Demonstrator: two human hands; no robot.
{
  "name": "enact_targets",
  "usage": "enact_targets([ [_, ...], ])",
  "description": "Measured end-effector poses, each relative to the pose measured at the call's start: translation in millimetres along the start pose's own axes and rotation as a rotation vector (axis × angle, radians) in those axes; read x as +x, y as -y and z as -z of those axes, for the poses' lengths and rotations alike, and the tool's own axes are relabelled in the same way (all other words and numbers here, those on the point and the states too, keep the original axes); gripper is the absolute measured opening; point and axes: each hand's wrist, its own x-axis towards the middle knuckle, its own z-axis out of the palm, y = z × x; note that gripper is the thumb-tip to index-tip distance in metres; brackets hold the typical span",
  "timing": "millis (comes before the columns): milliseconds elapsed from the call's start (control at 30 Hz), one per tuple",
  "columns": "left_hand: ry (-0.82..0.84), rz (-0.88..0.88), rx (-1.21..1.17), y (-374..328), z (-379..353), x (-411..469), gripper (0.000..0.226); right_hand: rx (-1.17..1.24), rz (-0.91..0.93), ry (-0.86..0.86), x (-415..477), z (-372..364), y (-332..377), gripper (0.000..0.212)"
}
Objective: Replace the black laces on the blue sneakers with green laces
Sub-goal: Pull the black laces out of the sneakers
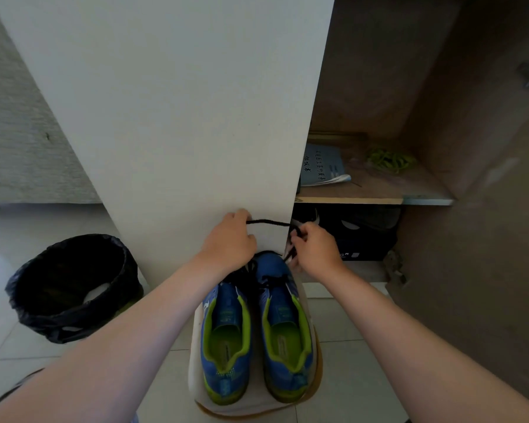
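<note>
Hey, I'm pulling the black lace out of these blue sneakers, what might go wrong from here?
1. The black lace is stretched taut between your left hand and right hand; a hard tug might drag the blue sneakers off the small white stool they sit on.
2. The cabinet door stands close behind your hands, so a sudden release may knock your knuckles against it.
3. The green laces lie on the cabinet shelf; reaching over could mean bumping the sneakers.

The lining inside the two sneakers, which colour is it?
Bright lime green, on the lining of both sneakers; the head view shows it clearly.
</note>
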Motion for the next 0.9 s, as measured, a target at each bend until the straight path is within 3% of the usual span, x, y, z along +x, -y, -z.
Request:
enact_targets([
  [67,0.048,-0.027,-0.042,-2.1,1.0,-4.4,0.059,-0.259,-0.005,0.040,1.2,2.1,-6.5,0.040],
  [133,0.100,-0.034,0.054,-5.7,1.7,-8.9,0.064,-0.409,0.006,0.118,-2.5,1.2,-10.5,0.057],
  [300,0.316,-0.073,0.395,-9.1,1.9,-12.1,0.026,-0.519,0.188,0.329,-17.7,-15.6,-8.8,0.019],
  [433,0.521,-0.103,0.548,-7.9,-11.2,-14.4,0.016,-0.658,0.228,0.362,-25.6,-29.7,-9.2,0.023],
  [533,0.541,-0.114,0.547,2.7,-19.3,-13.6,0.014,-0.598,0.198,0.321,-22.4,-29.6,-9.7,0.026],
  [667,0.546,-0.193,0.464,11.1,-23.0,-13.5,0.036,-0.587,0.079,0.255,-16.7,-18.9,-9.0,0.035],
  [767,0.531,-0.179,0.376,7.6,-29.6,-15.5,0.028,-0.642,0.004,0.310,-14.7,-11.3,-12.0,0.034],
  [900,0.519,-0.161,0.453,3.5,-33.7,-15.3,0.023,-0.679,-0.041,0.370,-13.3,-9.8,-16.0,0.027],
])
